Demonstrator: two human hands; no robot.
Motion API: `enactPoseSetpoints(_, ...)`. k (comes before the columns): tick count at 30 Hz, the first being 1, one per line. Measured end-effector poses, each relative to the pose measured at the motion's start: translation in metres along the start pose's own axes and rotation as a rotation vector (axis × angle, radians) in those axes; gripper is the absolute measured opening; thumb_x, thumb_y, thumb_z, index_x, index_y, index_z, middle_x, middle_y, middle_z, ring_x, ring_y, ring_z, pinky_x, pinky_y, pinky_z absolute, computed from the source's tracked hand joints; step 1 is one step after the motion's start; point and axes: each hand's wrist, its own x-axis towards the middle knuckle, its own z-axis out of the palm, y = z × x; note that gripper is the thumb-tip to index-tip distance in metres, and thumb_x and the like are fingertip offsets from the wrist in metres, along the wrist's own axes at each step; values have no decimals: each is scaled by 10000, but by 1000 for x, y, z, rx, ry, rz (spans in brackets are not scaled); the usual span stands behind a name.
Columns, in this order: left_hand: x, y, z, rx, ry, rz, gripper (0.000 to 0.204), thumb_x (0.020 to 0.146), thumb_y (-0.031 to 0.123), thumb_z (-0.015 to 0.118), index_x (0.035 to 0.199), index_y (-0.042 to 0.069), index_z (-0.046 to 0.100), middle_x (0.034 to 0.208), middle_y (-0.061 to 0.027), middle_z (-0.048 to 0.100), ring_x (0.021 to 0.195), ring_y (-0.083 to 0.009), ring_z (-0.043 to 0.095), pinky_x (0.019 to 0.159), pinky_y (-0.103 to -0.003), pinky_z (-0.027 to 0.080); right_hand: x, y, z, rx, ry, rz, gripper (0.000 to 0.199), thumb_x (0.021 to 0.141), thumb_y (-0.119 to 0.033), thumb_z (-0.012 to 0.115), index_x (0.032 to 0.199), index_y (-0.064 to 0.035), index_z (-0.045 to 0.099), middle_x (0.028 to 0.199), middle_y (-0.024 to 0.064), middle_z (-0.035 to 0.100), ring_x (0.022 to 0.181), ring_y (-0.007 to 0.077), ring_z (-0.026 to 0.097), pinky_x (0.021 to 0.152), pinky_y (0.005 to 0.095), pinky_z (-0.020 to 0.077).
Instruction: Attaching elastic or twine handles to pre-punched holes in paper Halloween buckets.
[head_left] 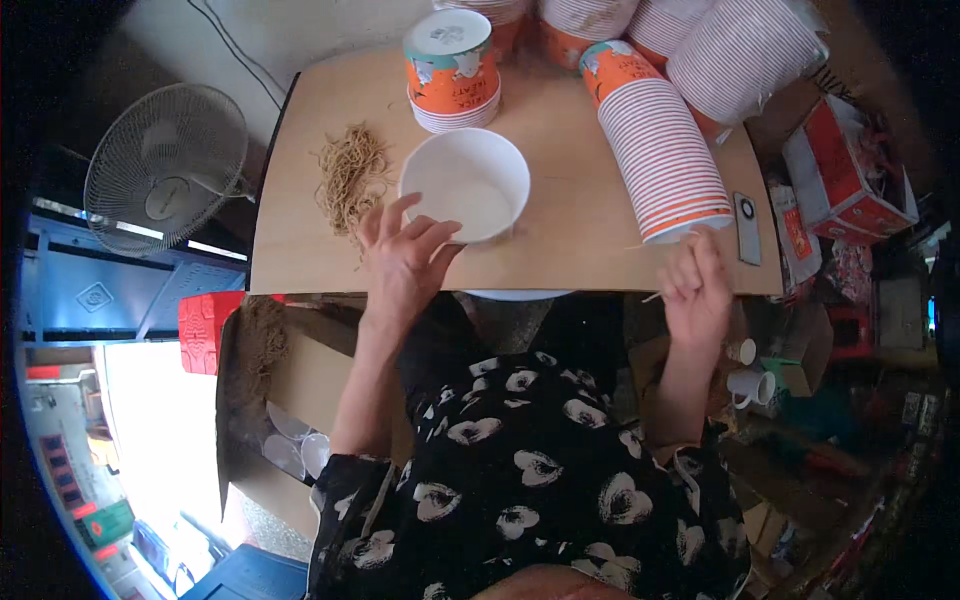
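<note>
A white paper tub (pixel 470 180) stands on the table, its round mouth facing up. My left hand (pixel 402 255) is at its near left rim, fingers curled over the edge and thumb outside. Over the table's front edge at the right, my right hand (pixel 697 285) is closed in a pinch, with a short end of thin pale cord (pixel 652 297) sticking out beside it. A loose heap of tan cords (pixel 352 180) lies left of the tub. Just beyond my right hand is the open end of a long nested stack of orange-printed paper tubs (pixel 660 150).
Behind the white tub stands a short upside-down stack of orange tubs (pixel 452 85). More wrapped stacks (pixel 745 60) fill the back right. A phone (pixel 747 228) lies at the table's right edge. A fan (pixel 165 170) stands at the left, and a red carton (pixel 845 175) at the right.
</note>
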Motion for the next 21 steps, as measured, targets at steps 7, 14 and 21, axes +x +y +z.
enactPoseSetpoints(7, 42, 61, 35, -266, 218, 8, 281, 802, 102, 753, 1072, 50, 694, 1005, -89, 701, 1034, -277, 629, 882, -421, 466, 37, 46, 26, 422, -21, 192, 118, 1011, -195, 553, 964, -87, 538, 737, -40, 421, 628, 51, 378, 594, 217, 329)
enactPoseSetpoints(14, 22, 95, 47, -1203, -204, -259, 511, 876, 52, 730, 1336, -44, 530, 1249, -157, 638, 1110, -213, 636, 916, -345, 562, 44, 60, 35, 503, -88, 155, 97, 1017, -157, 531, 988, -65, 536, 740, -32, 428, 631, 62, 378, 600, 221, 335)
enactPoseSetpoints(21, 9, 81, 38, -1225, -337, -461, 188, 887, 77, 713, 1032, -42, 709, 909, -91, 741, 776, -134, 676, 701, -266, 549, 37, 74, 20, 584, -118, 200, 118, 1019, -150, 524, 1036, -39, 558, 784, 2, 501, 672, 91, 426, 628, 233, 361)
